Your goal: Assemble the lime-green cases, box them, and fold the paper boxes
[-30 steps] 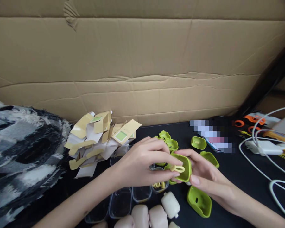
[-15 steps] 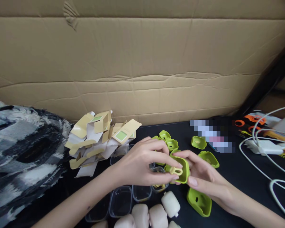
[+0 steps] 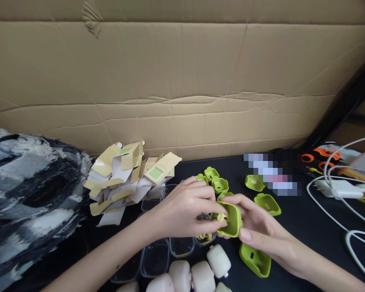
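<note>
My right hand (image 3: 258, 225) grips a green plastic cup-shaped shell (image 3: 235, 221) by its sides, its hollow turned toward my left. Between the thumb and fingers of my left hand (image 3: 191, 207) is a small pale yellow looped piece (image 3: 222, 217), held inside the mouth of the shell. Part of that piece is hidden by my fingers. Below my hands sits a clear tub (image 3: 205, 239) with several yellow pieces in it. Another green shell with a slot (image 3: 255, 259) lies beneath my right hand.
More green shells (image 3: 220, 185) lie behind my hands and to the right (image 3: 267, 203). Clear tubs (image 3: 154, 257) and pale rounded blocks (image 3: 202, 276) are in front. Flattened small boxes (image 3: 130, 178) pile up at left beside a shaggy cloth (image 3: 33, 207). White cables (image 3: 325, 178) lie at right.
My left hand has moved the yellow piece deeper into the green shell, so less of its loop shows. The shell has tilted slightly in my right hand.
</note>
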`<action>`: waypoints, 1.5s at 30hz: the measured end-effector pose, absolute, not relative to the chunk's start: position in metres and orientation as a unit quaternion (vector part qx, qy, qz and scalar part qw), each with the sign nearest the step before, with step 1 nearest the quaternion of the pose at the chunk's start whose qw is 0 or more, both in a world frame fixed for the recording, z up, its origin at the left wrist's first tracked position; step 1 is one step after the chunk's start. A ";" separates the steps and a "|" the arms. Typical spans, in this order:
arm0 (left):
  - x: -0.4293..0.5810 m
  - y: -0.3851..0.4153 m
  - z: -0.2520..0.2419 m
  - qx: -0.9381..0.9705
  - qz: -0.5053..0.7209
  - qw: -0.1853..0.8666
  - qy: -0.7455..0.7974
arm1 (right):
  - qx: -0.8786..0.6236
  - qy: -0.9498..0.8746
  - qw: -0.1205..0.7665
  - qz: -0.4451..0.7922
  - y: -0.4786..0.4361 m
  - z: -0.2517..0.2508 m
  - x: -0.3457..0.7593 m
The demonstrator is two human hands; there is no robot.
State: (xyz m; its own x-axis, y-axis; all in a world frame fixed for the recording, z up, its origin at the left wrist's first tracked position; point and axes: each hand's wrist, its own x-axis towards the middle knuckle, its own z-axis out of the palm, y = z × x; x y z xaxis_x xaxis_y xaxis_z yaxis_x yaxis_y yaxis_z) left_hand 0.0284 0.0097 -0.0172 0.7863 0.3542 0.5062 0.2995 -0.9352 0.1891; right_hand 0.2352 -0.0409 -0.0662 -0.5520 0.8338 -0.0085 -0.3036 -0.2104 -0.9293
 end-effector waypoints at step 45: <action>0.031 0.008 -0.024 0.930 0.347 0.078 0.090 | -0.266 -0.556 0.408 0.674 -0.043 -0.062 0.233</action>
